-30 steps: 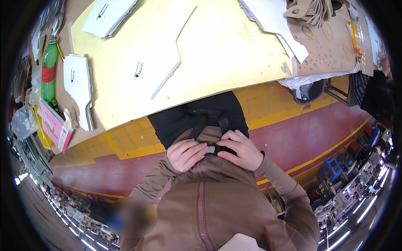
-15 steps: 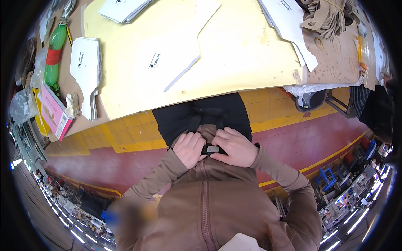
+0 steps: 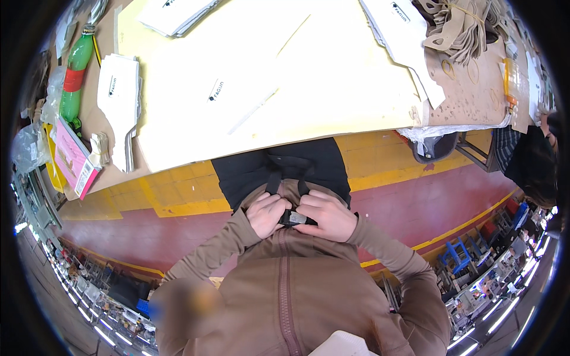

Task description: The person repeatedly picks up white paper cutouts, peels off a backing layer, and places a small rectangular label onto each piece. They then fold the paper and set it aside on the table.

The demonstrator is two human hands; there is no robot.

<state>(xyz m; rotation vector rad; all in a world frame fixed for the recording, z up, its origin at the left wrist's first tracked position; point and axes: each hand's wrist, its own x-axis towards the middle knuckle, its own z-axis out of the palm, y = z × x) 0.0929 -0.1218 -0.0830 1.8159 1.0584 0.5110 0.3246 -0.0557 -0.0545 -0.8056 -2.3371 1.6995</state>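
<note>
At my waist, in front of the brown zipped jacket (image 3: 323, 285), both hands are closed on a small black buckle-like piece (image 3: 291, 218) with a grey patch on it. Its far side is hidden by my fingers. My left hand (image 3: 266, 215) pinches its left end, the fingers curled. The right hand (image 3: 326, 217) grips the other end, with the thumb along the near edge beside the grey patch. Black straps (image 3: 274, 181) run from beyond my hands over my black trousers (image 3: 237, 175).
Ahead stands a table with a pale yellow sheet (image 3: 196, 124), white pattern pieces (image 3: 119, 89) and brown cut pieces (image 3: 460, 29). A green bottle (image 3: 76, 71) and a pink box (image 3: 72, 157) lie at left. At far right a person (image 3: 528, 160) is near a dark bin (image 3: 436, 148).
The black piece has tilted, its right end lower, and more of the grey patch shows. Both hands stay on it; the right has shifted slightly left. More of the black straps is visible.
</note>
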